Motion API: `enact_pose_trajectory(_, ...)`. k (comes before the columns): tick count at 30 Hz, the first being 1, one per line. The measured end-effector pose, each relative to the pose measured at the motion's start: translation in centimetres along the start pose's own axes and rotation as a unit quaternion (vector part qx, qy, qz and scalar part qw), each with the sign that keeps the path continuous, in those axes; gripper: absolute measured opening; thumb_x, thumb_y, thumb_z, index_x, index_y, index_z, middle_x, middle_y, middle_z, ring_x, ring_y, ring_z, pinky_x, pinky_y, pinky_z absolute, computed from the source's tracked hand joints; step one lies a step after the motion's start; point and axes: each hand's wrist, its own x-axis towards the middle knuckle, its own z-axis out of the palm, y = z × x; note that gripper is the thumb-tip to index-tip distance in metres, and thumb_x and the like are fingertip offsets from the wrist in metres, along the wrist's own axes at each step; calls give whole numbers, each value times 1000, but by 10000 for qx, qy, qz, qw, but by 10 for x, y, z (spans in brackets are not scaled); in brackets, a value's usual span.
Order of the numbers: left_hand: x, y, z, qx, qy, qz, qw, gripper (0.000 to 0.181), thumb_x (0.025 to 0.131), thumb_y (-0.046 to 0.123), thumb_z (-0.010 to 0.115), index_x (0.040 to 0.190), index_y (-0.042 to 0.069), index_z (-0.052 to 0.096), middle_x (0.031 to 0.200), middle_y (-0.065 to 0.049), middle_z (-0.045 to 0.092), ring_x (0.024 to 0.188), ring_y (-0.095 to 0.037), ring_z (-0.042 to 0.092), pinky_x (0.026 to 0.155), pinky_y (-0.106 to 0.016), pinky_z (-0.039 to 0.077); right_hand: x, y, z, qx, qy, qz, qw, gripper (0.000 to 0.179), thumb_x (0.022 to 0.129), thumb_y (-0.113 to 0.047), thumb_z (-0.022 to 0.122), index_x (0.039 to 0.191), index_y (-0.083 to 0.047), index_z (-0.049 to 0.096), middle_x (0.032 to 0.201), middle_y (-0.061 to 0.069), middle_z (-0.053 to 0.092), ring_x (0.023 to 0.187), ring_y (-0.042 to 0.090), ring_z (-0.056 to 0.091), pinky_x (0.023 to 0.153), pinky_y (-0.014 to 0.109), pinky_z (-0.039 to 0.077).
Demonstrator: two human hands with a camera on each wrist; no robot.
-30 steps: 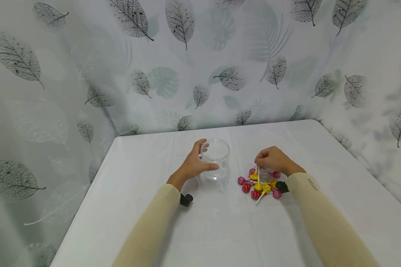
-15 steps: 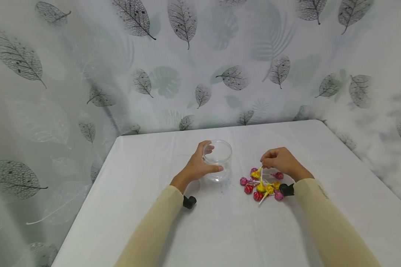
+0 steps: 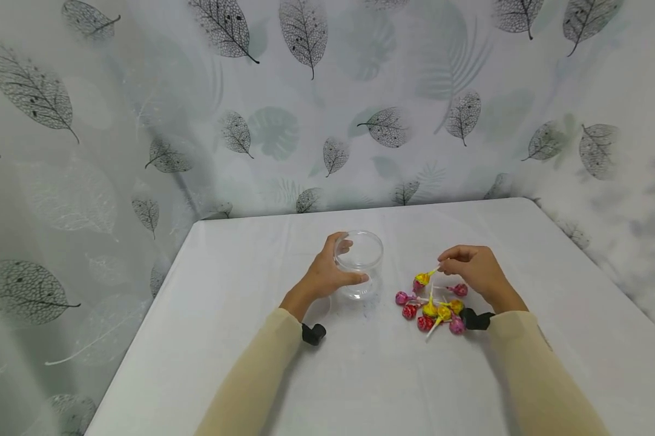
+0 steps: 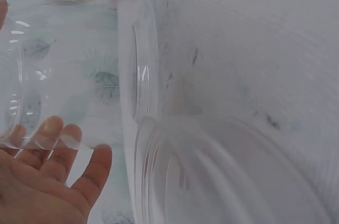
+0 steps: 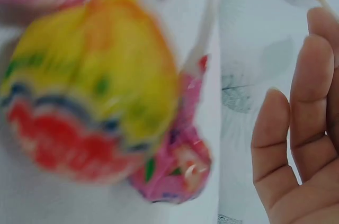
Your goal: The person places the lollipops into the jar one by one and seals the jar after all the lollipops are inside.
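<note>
Left hand (image 3: 326, 274) grips one clear jar (image 3: 364, 261); right hand (image 3: 473, 270) pinches one yellow lollipop (image 3: 422, 279) near perhaps eight other lollipops (image 3: 444, 312).

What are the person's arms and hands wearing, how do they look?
The left sleeve and right sleeve are long and pale beige; the right bears a small dark marking, unreadable. A small black fitting shows by each cuff. The left hand and right hand wear no gloves.
</note>
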Motion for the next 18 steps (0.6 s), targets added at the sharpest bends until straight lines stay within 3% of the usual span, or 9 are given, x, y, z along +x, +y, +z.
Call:
enact_pose_trajectory(9, -1, -2, -1, -29, 43, -86, 9999, 107, 76, 35, 95, 159, 30, 27, 159, 5, 48, 149, -20, 40, 116, -53, 39, 1, -10, 4, 641, 560, -781, 9933, 24, 103, -16, 65, 110, 6, 72, 91, -11, 75, 84, 8, 71, 79, 18, 56)
enact_pose_trajectory(18, -3, -1, -2, 18, -90, 18, 10000, 106, 77, 33, 95, 159, 30, 27, 159, 5, 48, 146, -28, 44, 114, -53, 40, 1, -27, 14, 872, 813, -957, 9883, 21, 103, -15, 67, 107, 4, 74, 89, -11, 74, 84, 9, 71, 81, 15, 55)
